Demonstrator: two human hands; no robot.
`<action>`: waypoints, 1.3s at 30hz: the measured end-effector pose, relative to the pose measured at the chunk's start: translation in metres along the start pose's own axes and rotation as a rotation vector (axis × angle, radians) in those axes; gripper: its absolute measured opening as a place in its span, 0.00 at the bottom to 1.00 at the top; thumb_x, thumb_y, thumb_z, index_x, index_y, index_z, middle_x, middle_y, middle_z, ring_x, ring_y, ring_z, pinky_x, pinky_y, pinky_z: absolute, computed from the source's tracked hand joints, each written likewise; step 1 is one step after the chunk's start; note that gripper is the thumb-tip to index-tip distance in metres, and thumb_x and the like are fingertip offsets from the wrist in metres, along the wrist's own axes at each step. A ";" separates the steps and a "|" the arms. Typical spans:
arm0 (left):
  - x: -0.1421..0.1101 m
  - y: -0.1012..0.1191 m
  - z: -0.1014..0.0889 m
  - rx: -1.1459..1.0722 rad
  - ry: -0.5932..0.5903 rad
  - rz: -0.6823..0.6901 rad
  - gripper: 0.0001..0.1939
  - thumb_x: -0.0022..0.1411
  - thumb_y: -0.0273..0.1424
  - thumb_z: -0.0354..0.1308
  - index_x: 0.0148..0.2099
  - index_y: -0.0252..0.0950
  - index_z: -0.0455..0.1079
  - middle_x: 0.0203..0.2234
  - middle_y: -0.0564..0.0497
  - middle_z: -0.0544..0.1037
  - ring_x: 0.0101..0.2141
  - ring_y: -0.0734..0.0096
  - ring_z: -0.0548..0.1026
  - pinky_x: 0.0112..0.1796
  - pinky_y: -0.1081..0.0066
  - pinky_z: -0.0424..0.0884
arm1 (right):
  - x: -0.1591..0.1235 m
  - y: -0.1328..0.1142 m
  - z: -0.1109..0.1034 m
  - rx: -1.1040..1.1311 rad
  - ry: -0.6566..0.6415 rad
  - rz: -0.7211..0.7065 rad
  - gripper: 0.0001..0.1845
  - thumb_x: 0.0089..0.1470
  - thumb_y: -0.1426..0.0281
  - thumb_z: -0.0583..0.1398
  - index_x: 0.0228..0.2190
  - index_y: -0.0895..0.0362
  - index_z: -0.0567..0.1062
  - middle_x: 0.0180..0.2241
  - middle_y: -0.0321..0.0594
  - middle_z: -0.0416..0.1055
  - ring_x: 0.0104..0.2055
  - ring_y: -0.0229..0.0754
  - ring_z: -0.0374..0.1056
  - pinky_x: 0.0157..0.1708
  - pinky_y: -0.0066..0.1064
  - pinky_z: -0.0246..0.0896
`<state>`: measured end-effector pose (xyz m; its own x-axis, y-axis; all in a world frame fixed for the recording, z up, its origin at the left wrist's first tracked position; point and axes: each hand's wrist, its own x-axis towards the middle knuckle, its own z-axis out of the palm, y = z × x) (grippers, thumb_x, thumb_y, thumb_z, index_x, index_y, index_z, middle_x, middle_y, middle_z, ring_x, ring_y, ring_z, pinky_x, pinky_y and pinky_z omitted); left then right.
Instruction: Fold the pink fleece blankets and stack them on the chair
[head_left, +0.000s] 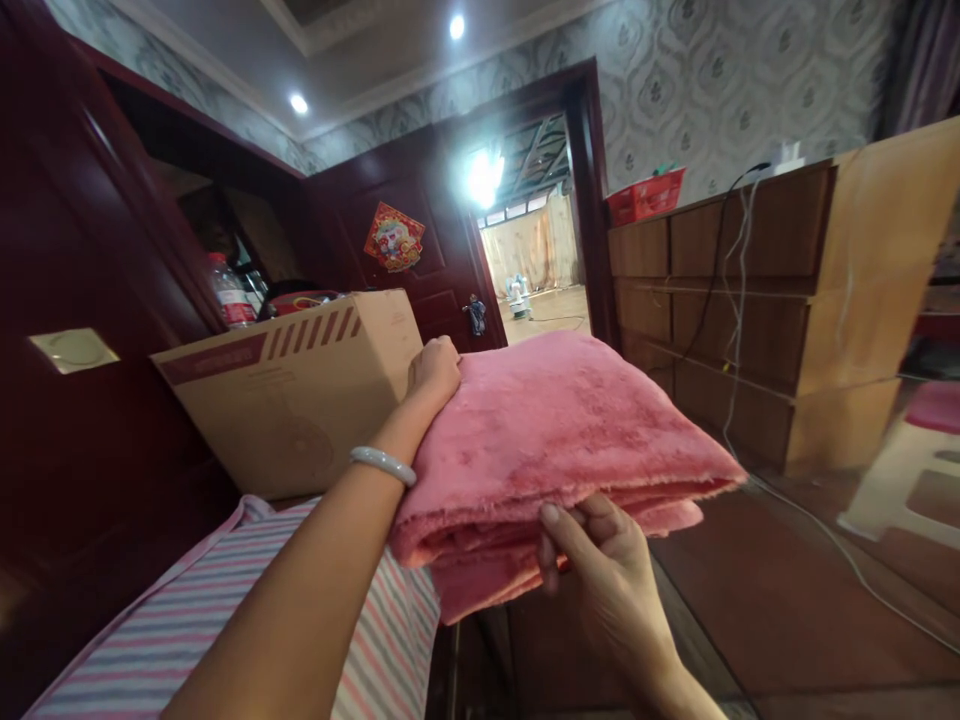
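Left hand [433, 370] clasping folded pink plush blanket [555, 430], right hand [600, 565] grasping its near edge | blanket held mid-frame, beside cardboard box [300, 390] | risk: folds may be dropped if grip is loosened

The left arm [300, 590] stretches forward, its hand [433, 372] curled knuckles-up, while the right hand [611, 580] reaches up from below, fingers [559, 530] bent.
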<state>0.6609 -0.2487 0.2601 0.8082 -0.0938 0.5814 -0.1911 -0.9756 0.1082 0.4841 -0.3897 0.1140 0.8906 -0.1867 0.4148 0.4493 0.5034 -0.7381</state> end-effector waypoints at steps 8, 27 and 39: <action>-0.006 -0.006 -0.014 -0.106 -0.012 0.203 0.04 0.59 0.28 0.55 0.32 0.39 0.70 0.31 0.47 0.78 0.33 0.63 0.74 0.39 0.62 0.71 | 0.005 0.000 0.002 -0.025 -0.029 0.006 0.18 0.53 0.54 0.66 0.24 0.56 0.73 0.13 0.32 0.68 0.12 0.35 0.62 0.12 0.24 0.58; -0.194 -0.030 -0.050 -0.100 0.079 0.532 0.37 0.64 0.32 0.59 0.71 0.47 0.50 0.68 0.42 0.58 0.66 0.50 0.59 0.63 0.46 0.62 | 0.050 -0.035 -0.121 -0.998 0.142 -0.477 0.29 0.64 0.50 0.53 0.58 0.52 0.72 0.55 0.45 0.73 0.57 0.53 0.68 0.55 0.49 0.65; -0.229 -0.040 -0.039 -0.264 0.082 0.408 0.36 0.66 0.26 0.55 0.71 0.47 0.47 0.71 0.41 0.49 0.69 0.54 0.52 0.65 0.47 0.57 | 0.053 -0.024 -0.128 -0.960 0.228 -0.457 0.28 0.61 0.52 0.55 0.56 0.54 0.74 0.50 0.47 0.76 0.49 0.54 0.73 0.51 0.48 0.68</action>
<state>0.4612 -0.1807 0.1538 0.5934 -0.4317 0.6793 -0.6261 -0.7780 0.0525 0.5297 -0.5195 0.0855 0.5726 -0.3914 0.7204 0.5215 -0.5041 -0.6884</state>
